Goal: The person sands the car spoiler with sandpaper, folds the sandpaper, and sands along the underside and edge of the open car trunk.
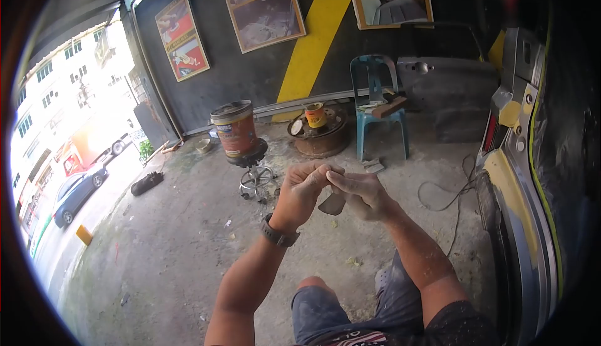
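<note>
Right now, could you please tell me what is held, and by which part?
A small, thin grey sheet, its upper part apparently pinched by left hand and right hand.

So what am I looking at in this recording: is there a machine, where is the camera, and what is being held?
There is no machine here, just a person working with two bare hands. The single picture comes from a camera on their head, looking forward and down. The left hand, with a watch on its wrist, and the right hand meet at the fingertips. A small grey piece shows just below them; which hand grips it is hidden.

Beyond, on the concrete floor, stand a bucket on a wheeled stool, a rusty wheel bearing an orange pot, and a blue chair with a wooden block on its seat.
</note>
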### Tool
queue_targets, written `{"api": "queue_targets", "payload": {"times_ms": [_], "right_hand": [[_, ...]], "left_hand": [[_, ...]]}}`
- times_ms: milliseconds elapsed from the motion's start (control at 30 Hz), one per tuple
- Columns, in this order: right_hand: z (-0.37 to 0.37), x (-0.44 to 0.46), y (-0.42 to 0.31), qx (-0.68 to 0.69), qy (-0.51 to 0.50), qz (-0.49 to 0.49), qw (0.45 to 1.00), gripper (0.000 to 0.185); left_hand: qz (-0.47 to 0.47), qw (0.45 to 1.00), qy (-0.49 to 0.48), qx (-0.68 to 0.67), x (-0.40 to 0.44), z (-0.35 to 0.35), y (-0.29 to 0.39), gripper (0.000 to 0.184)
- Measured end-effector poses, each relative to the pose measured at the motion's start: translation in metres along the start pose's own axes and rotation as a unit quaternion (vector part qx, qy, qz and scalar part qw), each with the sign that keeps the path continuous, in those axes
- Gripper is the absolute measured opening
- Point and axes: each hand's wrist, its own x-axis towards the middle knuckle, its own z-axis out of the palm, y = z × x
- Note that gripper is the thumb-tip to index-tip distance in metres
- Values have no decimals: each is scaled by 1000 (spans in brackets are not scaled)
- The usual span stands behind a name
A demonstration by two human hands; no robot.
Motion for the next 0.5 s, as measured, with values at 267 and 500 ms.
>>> {"api": "queue_targets", "payload": {"times_ms": [267,500], "right_hand": [[5,-12,18,92,-4,30,995,72],[5,-15,11,76,-19,39,996,67]], "left_hand": [[34,995,-2,93,-6,-3,3,24],[38,993,7,109,-12,-4,3,22]]}}
